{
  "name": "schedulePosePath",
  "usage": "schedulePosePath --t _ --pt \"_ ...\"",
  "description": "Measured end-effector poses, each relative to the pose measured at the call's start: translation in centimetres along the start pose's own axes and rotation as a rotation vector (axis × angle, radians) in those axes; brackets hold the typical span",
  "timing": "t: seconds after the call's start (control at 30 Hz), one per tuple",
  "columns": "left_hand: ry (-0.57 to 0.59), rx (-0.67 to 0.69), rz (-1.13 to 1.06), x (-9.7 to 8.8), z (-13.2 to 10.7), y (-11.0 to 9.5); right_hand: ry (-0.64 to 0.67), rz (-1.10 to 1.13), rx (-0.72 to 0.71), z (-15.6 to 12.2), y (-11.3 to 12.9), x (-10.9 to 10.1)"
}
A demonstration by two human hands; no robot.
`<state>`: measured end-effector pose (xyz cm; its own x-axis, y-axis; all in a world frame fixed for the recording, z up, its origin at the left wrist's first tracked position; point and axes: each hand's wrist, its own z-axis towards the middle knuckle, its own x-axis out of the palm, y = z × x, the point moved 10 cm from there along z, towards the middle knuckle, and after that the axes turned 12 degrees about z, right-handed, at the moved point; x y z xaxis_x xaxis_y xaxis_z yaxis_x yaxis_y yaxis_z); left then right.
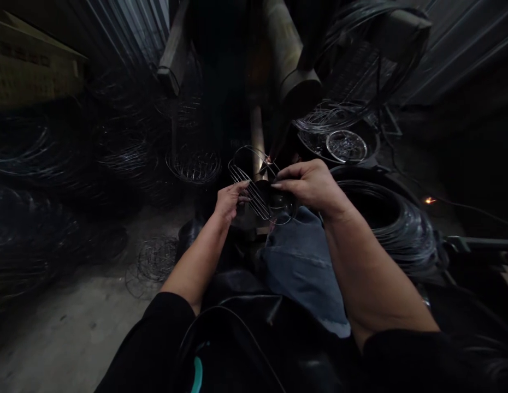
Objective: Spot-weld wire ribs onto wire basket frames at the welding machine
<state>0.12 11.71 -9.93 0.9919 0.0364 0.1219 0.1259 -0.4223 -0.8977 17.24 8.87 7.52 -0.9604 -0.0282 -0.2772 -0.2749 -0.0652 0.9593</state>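
A round wire rack [258,199] with parallel bars is held tilted in front of a spot-welding machine's lower rod [258,131]. My left hand [229,201] grips its left side, thumb and fingers closed on the bars. On the other side my right hand [313,183] is closed in a pinch close to the rack's right-hand wires; whether it holds the rack itself or a small separate piece is too dark to tell. A small orange glow [269,160] shows just above the rack, beside the rod tip.
Thick horizontal machine arms [293,54] jut out overhead. Stacked wire racks [127,147] stand at left, and more lie on the floor [155,259]. At right are a wire coil [401,229] and a dark basin [371,147] with wire pieces. A spark [430,200] glows farther right.
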Motion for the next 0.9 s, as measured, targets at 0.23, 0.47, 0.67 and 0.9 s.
schedulePosePath --t 0.23,0.47,0.67,0.9 --pt "-0.009 -0.016 -0.025 -0.1 0.5 0.6 0.016 0.063 0.013 -0.1 0.0 0.3" --pt "-0.008 0.017 -0.087 0.2 0.6 0.6 0.026 0.001 -0.028 -0.3 0.0 0.4" --pt "-0.016 -0.009 -0.112 0.7 0.5 0.1 0.039 -0.006 -0.008 0.7 -0.3 0.4" --pt "-0.034 -0.036 -0.083 1.0 0.4 0.5 0.006 -0.046 -0.011 1.1 -0.4 -0.3"
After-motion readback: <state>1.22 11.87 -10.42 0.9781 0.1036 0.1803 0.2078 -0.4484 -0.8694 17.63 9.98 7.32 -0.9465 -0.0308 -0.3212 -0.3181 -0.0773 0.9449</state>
